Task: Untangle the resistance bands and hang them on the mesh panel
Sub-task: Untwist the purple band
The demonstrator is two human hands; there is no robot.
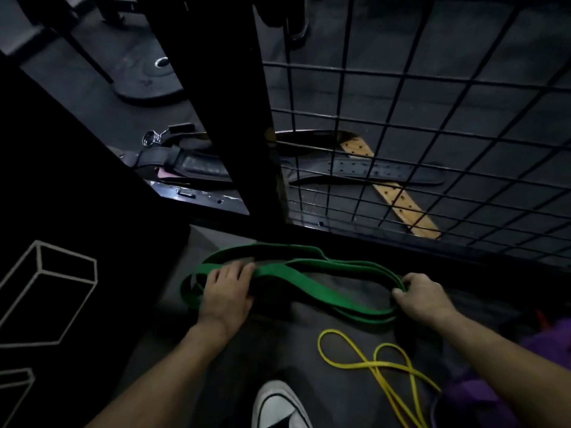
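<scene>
Dark gym floor (309,344) fills the lower half of the view, dimly lit. Rising at the right is the black mesh panel (432,118), a wire grid that leans across the upper right; a thick black post (222,103) stands just left of it. Against the left edge sits a black box (61,242) with a white outline drawing of a block on its face.

Behind the post and the grid lie black lifting belts (364,171), and a tan belt (398,196) with rows of holes slants down beneath them, seen through the wires. A metal spring collar (151,138) lies near the belts at the left. Farther back a dark weight plate (148,78) rests on the floor.

Just in front of the panel's foot, the green resistance band (309,291) lies on the floor in several overlapping, twisted loops that run between the two hands. The left hand (227,291) lies over the band's left end with fingers bent on the wide strap; whether it truly grips is hard to tell. The right hand (423,296) pinches the gathered strands at the band's right end.

Nearer the person, a thin yellow resistance band (370,362) lies crossed over itself, apart from both hands. Purple material (550,344) shows at the right edge, blurred. A white shoe toe (278,406) points in from the bottom.
</scene>
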